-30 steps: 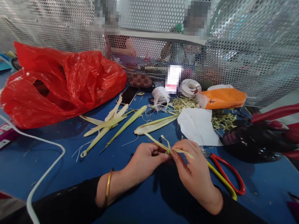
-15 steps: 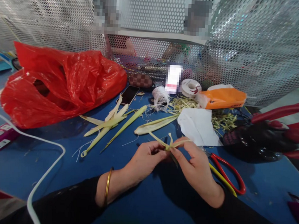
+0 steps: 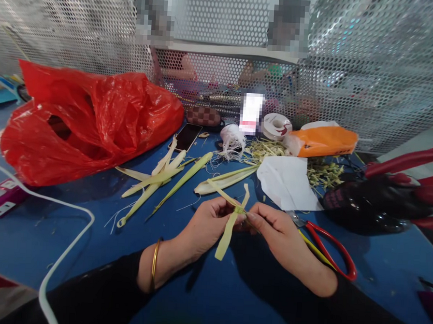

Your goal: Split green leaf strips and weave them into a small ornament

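Note:
Between my hands is a small knot of woven pale-green leaf strips [image 3: 228, 232], its loose ends sticking out several ways. My left hand [image 3: 210, 225] is closed on it from the left, thumb and fingers pinching near the crossing. From the right, my right hand [image 3: 278, 233] pinches at the same crossing with thumb and forefinger; its other fingers curl beneath, partly hidden. One wide strip end hangs down over my left fingertips. Beyond my left hand lie a long green leaf [image 3: 186, 182] and a pile of leaf strips [image 3: 157, 178]. Red-handled scissors [image 3: 337, 250] rest beside my right wrist.
A red plastic bag [image 3: 95, 126] fills the back left, a white cable [image 3: 74, 241] before it. Toward the back are a phone [image 3: 185, 137], white thread [image 3: 233, 139], a ribbon spool [image 3: 277, 126], white paper [image 3: 284, 182] and an orange packet [image 3: 326, 141]. Black-and-red pliers-like tools [image 3: 381, 199] stand right.
The woven leaf strips have turned, and a wide end now hangs toward me over my left fingers. My right hand has shifted slightly right and lower, its fingers more curled.

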`<act>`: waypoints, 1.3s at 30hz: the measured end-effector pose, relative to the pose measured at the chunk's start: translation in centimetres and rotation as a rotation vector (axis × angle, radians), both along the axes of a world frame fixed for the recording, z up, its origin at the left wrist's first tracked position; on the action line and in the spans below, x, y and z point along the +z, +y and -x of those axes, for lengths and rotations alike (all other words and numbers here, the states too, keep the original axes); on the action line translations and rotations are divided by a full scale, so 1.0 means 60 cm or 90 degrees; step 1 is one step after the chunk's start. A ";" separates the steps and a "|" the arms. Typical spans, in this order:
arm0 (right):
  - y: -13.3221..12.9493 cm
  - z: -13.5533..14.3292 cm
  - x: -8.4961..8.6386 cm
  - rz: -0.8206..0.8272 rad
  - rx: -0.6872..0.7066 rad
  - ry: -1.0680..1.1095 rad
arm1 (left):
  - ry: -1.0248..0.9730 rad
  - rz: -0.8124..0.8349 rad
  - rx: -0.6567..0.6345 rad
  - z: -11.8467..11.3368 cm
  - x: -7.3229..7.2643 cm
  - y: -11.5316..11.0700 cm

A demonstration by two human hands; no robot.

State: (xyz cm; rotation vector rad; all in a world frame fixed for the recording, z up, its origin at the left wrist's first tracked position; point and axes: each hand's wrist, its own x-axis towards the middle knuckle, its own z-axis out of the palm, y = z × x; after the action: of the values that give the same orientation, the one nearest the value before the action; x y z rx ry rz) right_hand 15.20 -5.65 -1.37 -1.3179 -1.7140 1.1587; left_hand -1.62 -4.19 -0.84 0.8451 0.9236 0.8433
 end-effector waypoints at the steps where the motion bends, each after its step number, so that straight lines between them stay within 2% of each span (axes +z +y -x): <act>1: -0.001 -0.001 -0.001 -0.006 0.000 -0.007 | 0.007 -0.006 0.001 0.000 -0.001 0.001; 10: -0.005 -0.004 0.006 -0.014 -0.002 -0.036 | 0.068 -0.054 0.015 0.003 0.015 -0.001; 14: -0.001 -0.001 0.002 0.022 -0.017 0.002 | 0.054 -0.034 0.017 0.005 0.007 0.001; 19: 0.003 0.011 0.005 0.113 -0.063 0.172 | 0.008 0.012 -0.049 0.004 -0.004 0.003; 24: 0.002 0.016 0.004 0.196 -0.152 0.328 | 0.013 0.033 -0.106 0.007 0.006 0.000; 28: 0.002 0.016 -0.005 0.169 -0.195 0.329 | 0.042 0.045 -0.127 0.008 0.009 -0.004; 32: -0.003 0.017 -0.014 0.152 -0.182 0.297 | 0.074 0.047 -0.088 0.003 0.006 -0.010; 39: -0.003 0.015 -0.021 0.126 -0.163 0.243 | 0.055 0.087 -0.053 -0.001 0.001 -0.011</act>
State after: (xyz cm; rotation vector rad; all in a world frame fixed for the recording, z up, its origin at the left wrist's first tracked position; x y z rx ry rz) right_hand 14.30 -5.83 -2.65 -1.2876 -1.1473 1.3499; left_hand -1.58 -4.86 -0.75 0.7996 1.0037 0.6683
